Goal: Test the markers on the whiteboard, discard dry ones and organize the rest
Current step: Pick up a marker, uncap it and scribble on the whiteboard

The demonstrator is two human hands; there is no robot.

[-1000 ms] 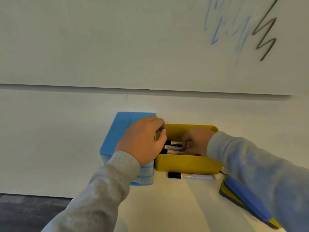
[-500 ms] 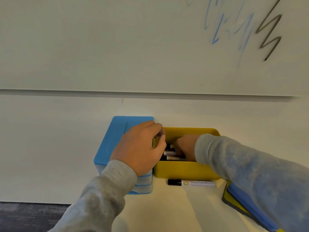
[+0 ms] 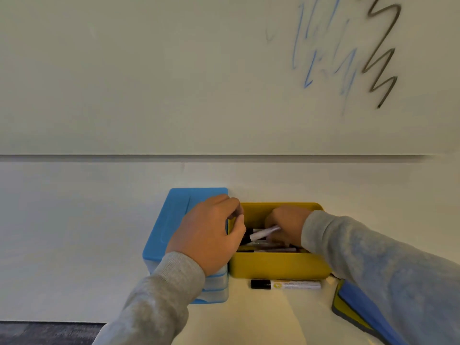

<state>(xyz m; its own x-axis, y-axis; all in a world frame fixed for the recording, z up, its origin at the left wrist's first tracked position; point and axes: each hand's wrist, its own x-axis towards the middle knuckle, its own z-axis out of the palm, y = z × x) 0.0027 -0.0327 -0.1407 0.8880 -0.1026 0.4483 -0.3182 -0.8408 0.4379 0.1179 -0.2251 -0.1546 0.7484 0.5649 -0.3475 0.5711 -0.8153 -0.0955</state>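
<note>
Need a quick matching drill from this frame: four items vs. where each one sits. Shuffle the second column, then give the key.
Items
1. loose marker
2. blue-lidded box
3. eraser
4. black zigzag

Places
A. on the whiteboard, upper right
B. directly left of the yellow bin
C. on the table along the yellow bin's front wall
D. at the lower right, partly under the right sleeve

Pairs: 1-C, 2-B, 3-D, 4-A
</note>
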